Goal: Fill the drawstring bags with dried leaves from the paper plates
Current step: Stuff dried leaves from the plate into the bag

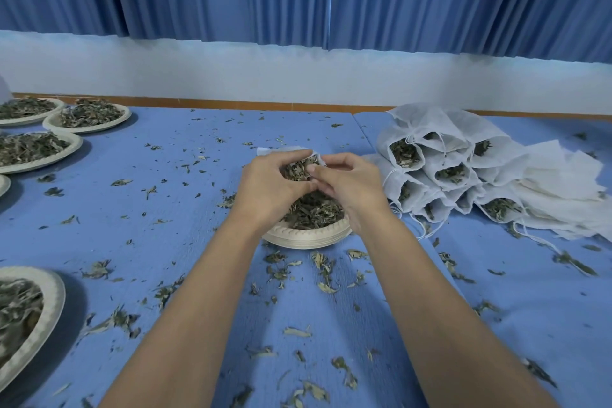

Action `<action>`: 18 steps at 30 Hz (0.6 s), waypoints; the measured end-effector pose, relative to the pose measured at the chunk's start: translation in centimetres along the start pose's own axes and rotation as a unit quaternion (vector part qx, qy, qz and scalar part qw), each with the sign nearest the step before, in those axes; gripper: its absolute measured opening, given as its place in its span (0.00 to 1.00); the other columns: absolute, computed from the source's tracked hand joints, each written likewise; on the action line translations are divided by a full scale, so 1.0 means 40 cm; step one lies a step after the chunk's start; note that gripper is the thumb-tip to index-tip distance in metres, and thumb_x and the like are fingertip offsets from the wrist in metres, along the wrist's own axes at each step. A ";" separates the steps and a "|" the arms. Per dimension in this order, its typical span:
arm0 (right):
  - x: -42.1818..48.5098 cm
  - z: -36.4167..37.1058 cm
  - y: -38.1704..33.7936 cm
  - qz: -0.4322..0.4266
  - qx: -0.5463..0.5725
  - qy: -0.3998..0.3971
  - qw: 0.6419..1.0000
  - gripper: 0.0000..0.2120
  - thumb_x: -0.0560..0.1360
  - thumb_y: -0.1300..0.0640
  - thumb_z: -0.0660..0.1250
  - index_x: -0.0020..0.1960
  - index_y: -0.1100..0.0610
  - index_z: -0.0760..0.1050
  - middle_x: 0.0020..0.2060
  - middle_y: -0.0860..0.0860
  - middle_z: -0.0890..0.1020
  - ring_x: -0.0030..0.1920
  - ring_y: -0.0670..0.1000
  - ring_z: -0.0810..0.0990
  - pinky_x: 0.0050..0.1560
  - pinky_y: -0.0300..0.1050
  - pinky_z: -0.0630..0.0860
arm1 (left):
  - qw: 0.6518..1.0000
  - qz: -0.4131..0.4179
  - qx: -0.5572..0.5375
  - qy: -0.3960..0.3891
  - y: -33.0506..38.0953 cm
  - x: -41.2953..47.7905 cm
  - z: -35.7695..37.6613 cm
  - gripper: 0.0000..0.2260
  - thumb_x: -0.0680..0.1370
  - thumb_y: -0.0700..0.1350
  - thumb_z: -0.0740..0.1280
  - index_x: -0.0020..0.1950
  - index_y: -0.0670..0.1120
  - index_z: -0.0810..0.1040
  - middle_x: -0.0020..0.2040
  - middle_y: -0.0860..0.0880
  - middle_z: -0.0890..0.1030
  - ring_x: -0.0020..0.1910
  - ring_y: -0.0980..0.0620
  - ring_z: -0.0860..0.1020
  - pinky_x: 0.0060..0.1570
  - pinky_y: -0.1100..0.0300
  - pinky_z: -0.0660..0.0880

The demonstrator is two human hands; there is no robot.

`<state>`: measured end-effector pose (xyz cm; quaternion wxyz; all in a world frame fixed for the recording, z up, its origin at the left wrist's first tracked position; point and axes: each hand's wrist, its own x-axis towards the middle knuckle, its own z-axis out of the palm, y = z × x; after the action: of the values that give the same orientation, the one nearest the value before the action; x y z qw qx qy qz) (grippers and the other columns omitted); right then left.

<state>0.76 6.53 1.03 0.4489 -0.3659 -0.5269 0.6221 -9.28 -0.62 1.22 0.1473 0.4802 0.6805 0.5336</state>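
**tealeaf_q:** ok, so what are the hands actually doing?

**bagger22:** Both are on one white drawstring bag [269, 151], held just above the middle paper plate [308, 238]. The left hand [271, 184] is curled round the bag's mouth, fingers wrapped over the cloth. The right hand [349, 184] is mostly closed too. Its thumb and fingertips pinch the rim on its own side, and the thumb touches the dried leaves [299, 170] packed in the opening.

**tealeaf_q:** can you see the whole bag?

**bagger22:** Nope. Only a strip of cloth shows behind the left knuckles, plus the leafy mouth; the hands hide the rest. The wrists cover much of the plate as well, so you only get its near rim and a heap of leaves.

**tealeaf_q:** and counts?

**bagger22:** Six plates in all: the one under the hands and five other plates [87, 116] off to the left, all with leaves on them. One of those is a mere sliver at the frame edge, and the nearest one is cut off too. On the right there's a stack of filled bags [430, 161] lying on their sides, mouths toward the camera. I count seven mouths with leaves showing, and maybe more are buried. Touching that stack is a flat heap of empty bags [556, 182], too overlapped to count. Loose leaf bits are scattered all over the blue counter [165, 209].
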 end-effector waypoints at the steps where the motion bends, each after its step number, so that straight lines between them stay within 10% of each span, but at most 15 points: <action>1: 0.000 -0.002 -0.004 0.002 -0.003 -0.016 1.000 0.08 0.69 0.66 0.74 0.41 0.57 0.77 0.34 0.50 0.80 0.32 0.43 0.81 0.37 0.31 0.78 | 1.000 0.005 0.002 0.022 0.000 -0.002 0.001 0.19 0.69 0.42 0.77 0.58 0.52 0.81 0.56 0.53 0.82 0.54 0.59 0.74 0.47 0.77 0.69; 9: 0.003 -0.013 0.000 -0.159 -0.253 0.003 0.954 0.04 0.74 0.58 0.71 0.47 0.56 0.83 0.35 0.45 0.82 0.35 0.39 0.79 0.38 0.32 0.75 | 0.993 -0.033 -0.031 0.106 -0.005 0.003 -0.003 0.09 0.69 0.43 0.77 0.48 0.51 0.84 0.41 0.63 0.78 0.42 0.65 0.76 0.43 0.78 0.71; 15: -0.009 0.001 0.009 -0.247 -0.338 0.016 0.908 0.04 0.74 0.58 0.69 0.47 0.55 0.82 0.36 0.45 0.81 0.40 0.42 0.80 0.44 0.40 0.79 | 0.991 -0.053 -0.063 0.109 -0.004 0.003 -0.005 0.10 0.68 0.41 0.77 0.39 0.56 0.81 0.41 0.59 0.80 0.44 0.50 0.80 0.52 0.52 0.78; 18: -0.005 0.002 0.009 -0.229 -0.319 0.036 0.919 0.02 0.73 0.58 0.69 0.42 0.53 0.79 0.32 0.43 0.80 0.34 0.39 0.78 0.38 0.35 0.75 | 0.989 -0.053 -0.063 0.123 -0.006 0.003 -0.001 0.10 0.69 0.41 0.76 0.38 0.56 0.81 0.40 0.58 0.80 0.41 0.58 0.79 0.48 0.59 0.78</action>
<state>0.69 6.30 0.70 0.4576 -0.3810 -0.7503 0.2873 -9.48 -0.54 1.06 0.1205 0.3643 0.6826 0.6219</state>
